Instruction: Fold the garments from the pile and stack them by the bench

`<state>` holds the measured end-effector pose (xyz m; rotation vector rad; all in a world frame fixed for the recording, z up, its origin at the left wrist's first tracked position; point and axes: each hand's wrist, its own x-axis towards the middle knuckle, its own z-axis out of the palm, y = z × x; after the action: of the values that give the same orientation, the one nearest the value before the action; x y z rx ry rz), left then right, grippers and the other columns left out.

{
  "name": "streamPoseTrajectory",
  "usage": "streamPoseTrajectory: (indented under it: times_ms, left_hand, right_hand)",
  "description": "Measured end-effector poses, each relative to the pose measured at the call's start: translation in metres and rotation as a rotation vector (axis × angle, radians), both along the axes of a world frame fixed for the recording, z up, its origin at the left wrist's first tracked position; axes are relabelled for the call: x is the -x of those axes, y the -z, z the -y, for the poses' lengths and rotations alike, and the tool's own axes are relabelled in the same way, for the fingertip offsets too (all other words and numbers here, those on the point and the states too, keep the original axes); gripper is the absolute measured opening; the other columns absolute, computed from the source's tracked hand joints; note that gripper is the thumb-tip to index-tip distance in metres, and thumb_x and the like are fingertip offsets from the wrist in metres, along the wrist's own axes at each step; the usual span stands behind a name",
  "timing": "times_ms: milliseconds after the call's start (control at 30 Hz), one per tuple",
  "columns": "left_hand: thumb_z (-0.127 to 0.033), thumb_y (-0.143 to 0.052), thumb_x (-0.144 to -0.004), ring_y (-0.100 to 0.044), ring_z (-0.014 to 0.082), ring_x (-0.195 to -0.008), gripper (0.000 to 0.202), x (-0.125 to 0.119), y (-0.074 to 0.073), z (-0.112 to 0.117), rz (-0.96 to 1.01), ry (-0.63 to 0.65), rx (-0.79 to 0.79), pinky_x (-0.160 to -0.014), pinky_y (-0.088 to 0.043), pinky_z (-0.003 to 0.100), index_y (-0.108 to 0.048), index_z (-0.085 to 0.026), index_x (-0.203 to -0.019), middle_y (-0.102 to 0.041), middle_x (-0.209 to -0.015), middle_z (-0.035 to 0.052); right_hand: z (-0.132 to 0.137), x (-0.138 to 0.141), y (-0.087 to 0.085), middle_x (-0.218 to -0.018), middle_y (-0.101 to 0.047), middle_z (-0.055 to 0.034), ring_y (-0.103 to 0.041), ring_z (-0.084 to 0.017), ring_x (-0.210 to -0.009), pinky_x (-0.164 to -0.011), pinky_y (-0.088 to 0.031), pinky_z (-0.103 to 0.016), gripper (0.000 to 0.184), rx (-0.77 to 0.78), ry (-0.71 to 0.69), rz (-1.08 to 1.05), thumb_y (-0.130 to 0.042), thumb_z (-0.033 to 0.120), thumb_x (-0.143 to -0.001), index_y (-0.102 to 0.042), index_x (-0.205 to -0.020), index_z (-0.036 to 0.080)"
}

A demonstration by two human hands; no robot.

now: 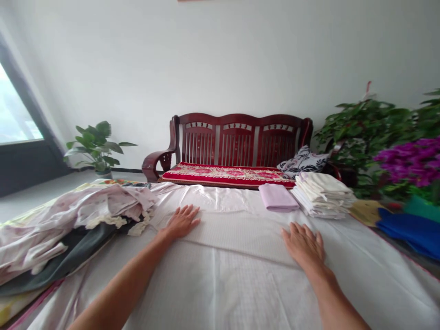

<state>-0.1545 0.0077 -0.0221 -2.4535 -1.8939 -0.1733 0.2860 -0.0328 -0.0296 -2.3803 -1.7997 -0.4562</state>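
A pale, finely striped cloth [237,233] lies folded into a long band across the white sheet [213,298] in front of me. On the band's left end rests my left hand [182,222], flat with its fingers spread. My right hand [304,243] presses flat at the right end, fingers apart. Neither hand grips anything. Just beyond my right hand sit a folded lilac cloth [277,197] and a stack of folded white cloths [321,195].
Rumpled clothes [79,211] are heaped at the left, over a dark garment [82,252]. Blue fabric [410,231] lies at the right edge. Behind stands a wooden bench [237,137] with a patterned cushion [304,161]. Potted plants [99,146] flank it.
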Motion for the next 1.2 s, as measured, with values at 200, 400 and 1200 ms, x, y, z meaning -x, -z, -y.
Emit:
streamPoseTrajectory:
  times_ms: [200, 400, 1200]
  left_hand:
    - [-0.046, -0.034, -0.103, -0.041, 0.0318, -0.144, 0.052, 0.052, -0.005, 0.018, -0.052, -0.245, -0.103, -0.114, -0.033, 0.05, -0.048, -0.024, -0.148, -0.047, -0.155, 0.013]
    - [-0.034, -0.046, -0.097, -0.059, 0.0319, -0.122, 0.043, 0.064, -0.021, 0.029, 0.036, -0.405, -0.082, -0.103, -0.043, 0.042, -0.061, -0.01, -0.129, -0.065, -0.129, 0.0211]
    - [-0.039, -0.052, -0.093, -0.067, 0.0295, -0.108, 0.036, 0.045, -0.094, 0.036, 0.024, -0.452, -0.122, -0.083, -0.05, 0.035, -0.064, -0.024, -0.123, -0.07, -0.123, 0.0109]
  right_hand:
    - [0.0, 0.003, -0.005, -0.15, -0.053, -0.0109, -0.041, -0.027, -0.142, -0.118, -0.02, -0.054, 0.057, 0.027, 0.007, 0.015, -0.03, 0.044, -0.1, -0.054, -0.142, 0.014]
    - [0.001, 0.002, -0.001, -0.144, -0.059, -0.0115, -0.044, -0.03, -0.138, -0.117, -0.021, -0.056, 0.051, -0.122, -0.039, 0.027, -0.035, 0.039, -0.098, -0.061, -0.136, 0.016]
    - [0.018, 0.08, -0.022, -0.122, -0.073, -0.006, -0.061, -0.022, -0.122, -0.11, -0.045, -0.041, 0.038, -0.321, -0.887, -0.226, -0.043, 0.015, -0.093, -0.077, -0.11, 0.021]
